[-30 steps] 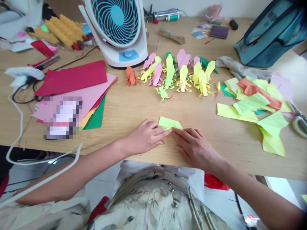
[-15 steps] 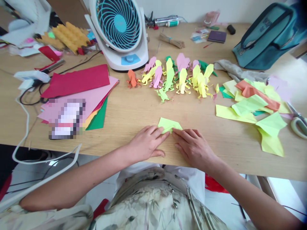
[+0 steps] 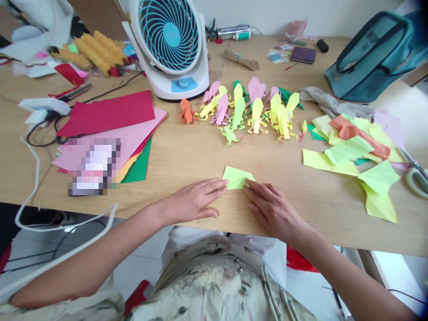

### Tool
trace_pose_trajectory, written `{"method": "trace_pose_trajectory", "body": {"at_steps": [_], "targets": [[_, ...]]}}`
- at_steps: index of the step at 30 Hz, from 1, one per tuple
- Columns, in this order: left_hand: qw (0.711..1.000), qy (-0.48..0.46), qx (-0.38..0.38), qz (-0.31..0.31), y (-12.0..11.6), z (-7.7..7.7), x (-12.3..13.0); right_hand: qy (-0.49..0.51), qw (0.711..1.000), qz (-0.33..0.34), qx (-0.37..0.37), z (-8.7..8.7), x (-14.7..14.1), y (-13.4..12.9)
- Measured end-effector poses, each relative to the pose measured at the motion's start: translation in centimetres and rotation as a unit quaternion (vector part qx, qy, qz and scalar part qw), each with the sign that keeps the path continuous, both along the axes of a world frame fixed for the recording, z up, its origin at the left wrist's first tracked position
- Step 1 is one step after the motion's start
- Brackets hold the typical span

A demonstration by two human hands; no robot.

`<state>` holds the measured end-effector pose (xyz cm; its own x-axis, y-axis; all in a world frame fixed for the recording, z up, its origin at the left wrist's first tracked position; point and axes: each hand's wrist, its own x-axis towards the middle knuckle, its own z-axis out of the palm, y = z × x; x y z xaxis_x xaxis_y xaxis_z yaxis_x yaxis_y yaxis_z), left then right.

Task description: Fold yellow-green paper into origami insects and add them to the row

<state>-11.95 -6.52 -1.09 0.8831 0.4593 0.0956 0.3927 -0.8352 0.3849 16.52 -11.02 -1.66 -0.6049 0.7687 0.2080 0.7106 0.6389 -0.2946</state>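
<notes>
A small folded sheet of light green paper (image 3: 238, 177) lies flat on the wooden table in front of me, with a crease across it. My left hand (image 3: 197, 200) rests on the table with its fingers stretched out, the fingertips touching the paper's left edge. On the other side my right hand (image 3: 272, 205) lies palm down, its fingertips pressing the paper's right corner against the table. Its fingers are extended and close together. Beyond the paper stands a cluster of folded paper figures (image 3: 257, 115) in yellow, green, pink and orange.
To the left lie coloured paper sheets (image 3: 110, 111) with a blurred-out phone (image 3: 95, 167) on top. A fan (image 3: 172, 49) stands behind them. At right are loose paper pieces (image 3: 347, 151), scissors (image 3: 416, 171) and a teal bag (image 3: 368, 58). A white cable (image 3: 28, 187) hangs over the front edge.
My left hand has slid left, from on top of the paper to its edge, uncovering more of it. My right hand stays at the right corner, with only a slight shift.
</notes>
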Motion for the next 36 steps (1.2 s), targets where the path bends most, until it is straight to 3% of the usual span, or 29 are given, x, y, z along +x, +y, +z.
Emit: {"method": "trace_pose_trajectory", "body": {"at_steps": [14,21,29,36], "targets": [[0.998,0.057,0.023,0.032,-0.5,0.1,-0.3,0.004,0.997,-0.060,0.039,0.4,-0.4,-0.4],[0.996,0.068,0.040,0.036,-0.6,-0.1,-0.5,-0.093,0.995,-0.048,-0.002,0.5,-1.4,0.4],[0.994,0.085,0.057,0.043,-1.1,-0.4,-1.1,-0.101,0.991,-0.079,-0.027,0.2,-1.6,-0.3],[0.988,0.118,0.045,0.094,-1.7,-0.3,-1.1,-0.096,0.991,-0.089,-0.014,0.7,-1.8,-0.8]]}}
